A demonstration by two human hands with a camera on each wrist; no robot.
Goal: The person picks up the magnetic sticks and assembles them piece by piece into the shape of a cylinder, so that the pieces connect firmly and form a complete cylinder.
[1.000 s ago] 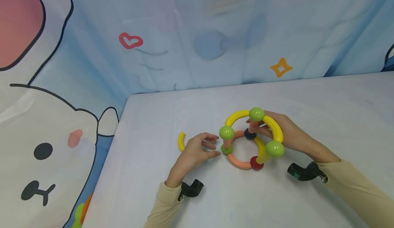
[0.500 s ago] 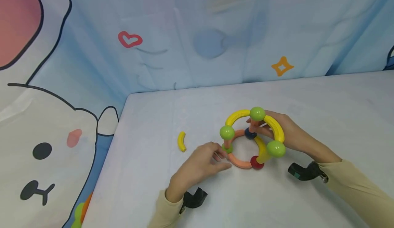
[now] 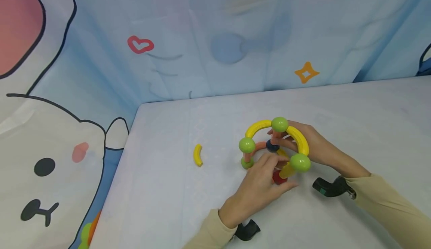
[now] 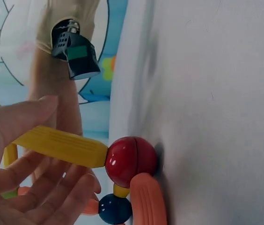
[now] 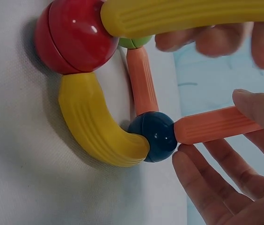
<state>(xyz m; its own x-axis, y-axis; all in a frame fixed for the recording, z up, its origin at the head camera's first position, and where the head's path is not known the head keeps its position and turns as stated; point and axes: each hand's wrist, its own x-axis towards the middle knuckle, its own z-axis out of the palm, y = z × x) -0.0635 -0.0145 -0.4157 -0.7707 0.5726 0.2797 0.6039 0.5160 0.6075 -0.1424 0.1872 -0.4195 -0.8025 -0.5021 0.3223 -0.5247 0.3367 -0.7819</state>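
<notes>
A two-level frame of magnetic balls and sticks stands on the table. Its upper level has yellow curved sticks point(image 3: 297, 140) between green balls point(image 3: 300, 162). Below are a red ball point(image 4: 131, 161), a dark blue ball point(image 5: 157, 136) and a green ball point(image 3: 247, 162). My right hand point(image 3: 311, 144) holds the upright orange stick point(image 5: 216, 125) above the blue ball, thumb on one side and fingers on the other. My left hand point(image 3: 257, 189) is at the front, its spread thumb and fingers either side of the upright yellow stick point(image 4: 64, 146) on the red ball; a firm grip does not show.
A loose yellow curved stick point(image 3: 197, 155) lies left of the frame on the white-covered table point(image 3: 161, 189). Behind it hangs a light blue printed curtain point(image 3: 202, 47). Each wrist carries a black camera point(image 3: 331, 187).
My left hand has moved right and toward the front, from the frame's left side to the upright yellow stick. My right hand stays at the orange stick. The loose yellow stick has come fully into view.
</notes>
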